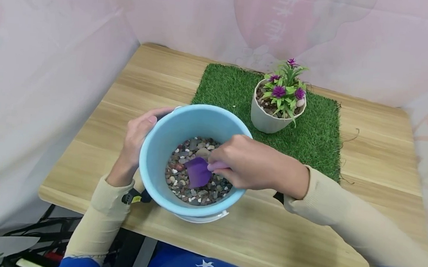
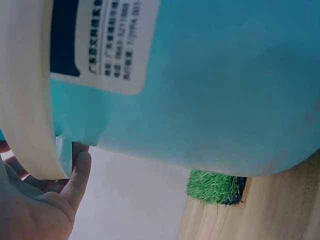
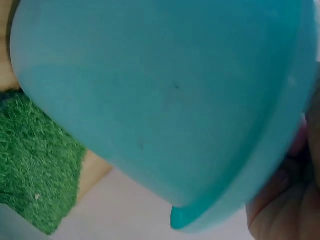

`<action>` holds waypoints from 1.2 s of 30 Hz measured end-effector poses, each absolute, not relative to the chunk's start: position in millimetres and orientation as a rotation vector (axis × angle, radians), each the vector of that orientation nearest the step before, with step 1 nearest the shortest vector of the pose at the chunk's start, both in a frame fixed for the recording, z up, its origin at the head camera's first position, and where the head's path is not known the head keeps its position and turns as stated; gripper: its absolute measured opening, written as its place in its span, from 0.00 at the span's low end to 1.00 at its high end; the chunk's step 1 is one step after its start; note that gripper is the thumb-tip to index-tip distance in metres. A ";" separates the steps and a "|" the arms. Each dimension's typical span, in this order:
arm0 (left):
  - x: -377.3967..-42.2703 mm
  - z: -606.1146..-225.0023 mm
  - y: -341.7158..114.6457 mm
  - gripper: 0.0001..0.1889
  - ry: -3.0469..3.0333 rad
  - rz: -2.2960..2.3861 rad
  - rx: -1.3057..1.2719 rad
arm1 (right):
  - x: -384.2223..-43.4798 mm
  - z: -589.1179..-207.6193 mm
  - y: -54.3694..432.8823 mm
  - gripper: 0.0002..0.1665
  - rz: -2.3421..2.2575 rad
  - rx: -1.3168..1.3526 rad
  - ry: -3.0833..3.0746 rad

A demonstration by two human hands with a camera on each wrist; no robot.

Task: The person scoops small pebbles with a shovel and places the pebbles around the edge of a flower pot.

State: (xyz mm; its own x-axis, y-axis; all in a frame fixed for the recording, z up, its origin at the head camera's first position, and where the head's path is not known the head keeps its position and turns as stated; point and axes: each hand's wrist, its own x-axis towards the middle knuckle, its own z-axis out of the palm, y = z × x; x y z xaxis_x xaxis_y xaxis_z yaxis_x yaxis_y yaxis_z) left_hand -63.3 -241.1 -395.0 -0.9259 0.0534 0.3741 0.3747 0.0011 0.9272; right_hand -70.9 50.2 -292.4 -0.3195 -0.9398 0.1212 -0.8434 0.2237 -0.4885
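Note:
A light blue bucket (image 1: pixel 161 146) stands near the table's front edge, with mixed pebbles (image 1: pixel 183 193) covering its bottom. My left hand (image 1: pixel 135 134) grips the bucket at its left rim. In the left wrist view, thumb and fingers close on the rim by the end of the white carrying handle (image 2: pixel 30 95). Over the bucket's right side, my right hand (image 1: pixel 249 163) holds a small toy shovel by its pink handle (image 1: pixel 218 166). Its purple blade (image 1: pixel 198 173) points down among the pebbles. The bucket's wall hides much of the right hand in the right wrist view.
Behind the bucket, a green artificial grass mat (image 1: pixel 225 82) lies on the wooden table (image 1: pixel 106 130). On it stands a white pot (image 1: pixel 268 120) holding a purple-flowered plant (image 1: pixel 286 89) and pebbles. Pale printed cloth (image 1: pixel 192 20) hangs around the table's back and sides.

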 end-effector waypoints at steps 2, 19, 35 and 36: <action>-63.6 -395.0 -241.8 0.24 -2.048 -2.013 -0.466 | -72.0 -294.4 45.2 0.06 -0.712 -1.689 2.285; -63.5 -396.0 -242.5 0.24 -2.069 -1.983 -0.464 | -85.4 -307.7 39.1 0.08 -0.855 -1.653 2.131; -65.5 -395.0 -240.0 0.24 -2.078 -1.995 -0.442 | -84.4 -304.3 45.1 0.09 -0.939 -1.520 2.115; -65.4 -394.7 -240.0 0.24 -2.074 -1.993 -0.447 | -84.2 -304.1 46.9 0.08 -0.965 -1.520 2.115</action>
State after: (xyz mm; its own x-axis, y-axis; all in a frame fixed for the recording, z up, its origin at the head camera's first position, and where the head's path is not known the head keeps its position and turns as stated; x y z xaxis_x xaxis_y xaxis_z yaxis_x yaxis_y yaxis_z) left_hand -65.4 -240.0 -394.7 -0.9269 0.0596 0.3706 0.3727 0.0285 0.9275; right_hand -84.2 46.9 -304.1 -0.3551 -0.9298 0.0968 -0.6826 0.1872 -0.7065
